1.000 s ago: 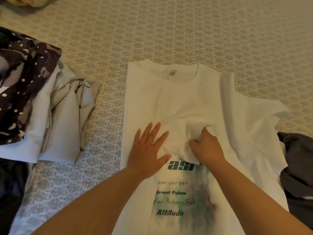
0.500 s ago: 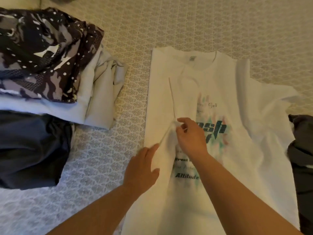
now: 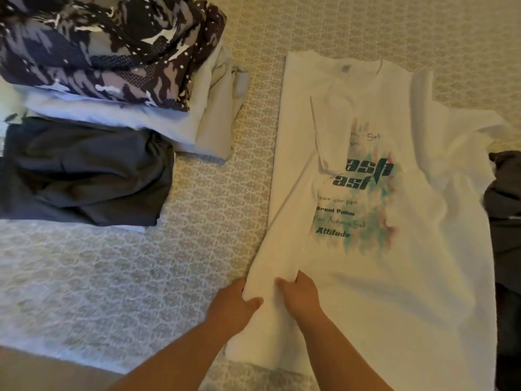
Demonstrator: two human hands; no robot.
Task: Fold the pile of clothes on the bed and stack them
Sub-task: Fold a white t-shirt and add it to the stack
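Your left hand (image 3: 234,306) and right hand (image 3: 300,296) both pinch the folded left edge of the white T-shirt (image 3: 400,277), near its hem. Shirt lies print-up on the bed (image 3: 214,193). Folded stack (image 3: 112,80) sits well left, apart from it.

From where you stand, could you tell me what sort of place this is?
Most likely a bedroom: a patterned bedspread covers the surface, folded clothes are stacked on it, and both hands hold a white printed T-shirt laid flat.
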